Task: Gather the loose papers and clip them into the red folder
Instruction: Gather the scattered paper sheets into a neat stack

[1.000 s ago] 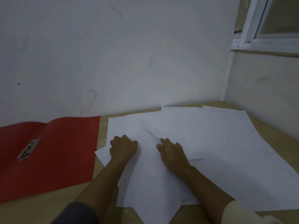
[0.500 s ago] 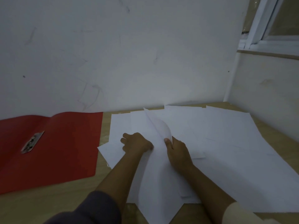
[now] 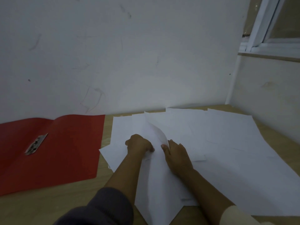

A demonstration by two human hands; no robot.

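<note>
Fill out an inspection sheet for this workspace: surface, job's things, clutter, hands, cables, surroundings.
Surface: wooden table, under folder and papers.
Job's things: red folder lies open at left, metal clip on its left half, no paper in it; loose papers overlap at right.
Clutter: nothing seen.
Hands: left hand curled on the papers, grip unclear; right hand pinches a curled sheet by its edge.
Cables: nothing seen.
Surroundings: white wall behind; window frame upper right.
</note>
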